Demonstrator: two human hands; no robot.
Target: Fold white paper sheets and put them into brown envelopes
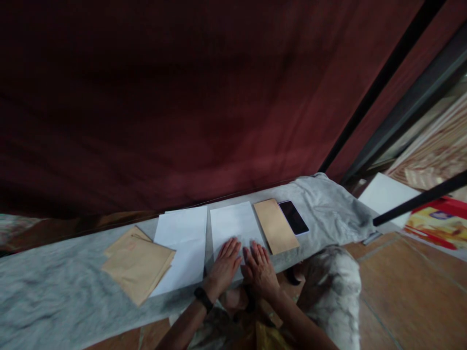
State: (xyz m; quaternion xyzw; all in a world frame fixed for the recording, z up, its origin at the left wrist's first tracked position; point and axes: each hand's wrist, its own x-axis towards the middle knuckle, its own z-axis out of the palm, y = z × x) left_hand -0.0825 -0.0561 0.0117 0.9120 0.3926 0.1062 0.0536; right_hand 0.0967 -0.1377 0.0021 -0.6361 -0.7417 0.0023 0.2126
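A white sheet of paper (pixel 233 221) lies on the grey cloth-covered bench in front of me. My left hand (pixel 226 262), with a dark band on its wrist, rests on the sheet's near part, fingers stretched out. Beside it my right hand (pixel 260 267) lies on the near right part of the same sheet, its fingers also extended. Neither hand grips anything. Just right of the sheet is a brown envelope (pixel 276 226). To the left lie more white sheets (pixel 186 243), their left side partly covered by several brown envelopes (pixel 140 262) in a loose pile.
A phone (pixel 294 217) with a dark screen lies right of the single envelope. The grey cloth (pixel 47 287) is wrinkled at both ends of the bench. A dark red curtain (pixel 182 107) hangs behind it. Black poles (pixel 379 92) slant at the right, near a red printed box (pixel 441 223).
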